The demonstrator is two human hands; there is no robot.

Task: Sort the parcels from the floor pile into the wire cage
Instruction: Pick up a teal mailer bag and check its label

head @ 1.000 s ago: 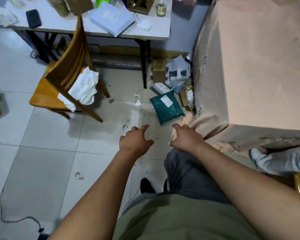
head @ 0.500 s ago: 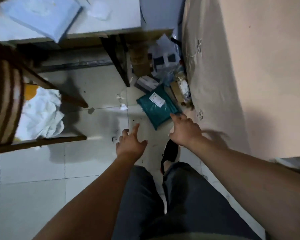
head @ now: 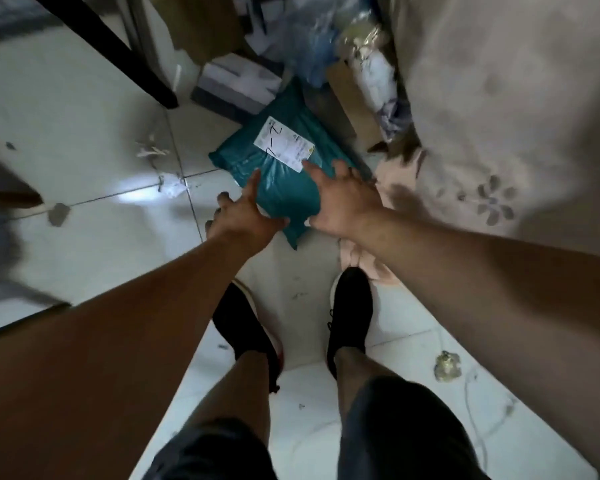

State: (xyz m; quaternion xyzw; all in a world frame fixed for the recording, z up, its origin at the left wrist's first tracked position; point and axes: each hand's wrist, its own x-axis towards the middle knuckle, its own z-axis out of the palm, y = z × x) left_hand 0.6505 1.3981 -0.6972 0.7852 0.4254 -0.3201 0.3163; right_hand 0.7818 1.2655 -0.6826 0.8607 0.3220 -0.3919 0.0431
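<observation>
A teal plastic mailer (head: pixel 281 174) with a white label lies flat on the tiled floor, at the front of a pile of parcels. My left hand (head: pixel 243 216) is at its near left edge, fingers spread and touching the bag. My right hand (head: pixel 343 199) lies on its near right corner, fingers apart over the plastic. Neither hand has closed around it. Behind the mailer lie a grey-and-white box (head: pixel 236 84), a brown cardboard box (head: pixel 354 98) and clear plastic-wrapped packets (head: pixel 374 71). No wire cage is in view.
A black table leg (head: pixel 118 53) slants down at the upper left. A beige cloth-covered bed side (head: pixel 499 116) fills the right, its hem on the floor. My two black shoes (head: pixel 350 306) stand just behind the mailer. Paper scraps (head: pixel 153 152) litter the tiles.
I have stepped forward and bent down; the view dropped towards the floor. Both hands moved from open air onto the near edge of the teal mailer.
</observation>
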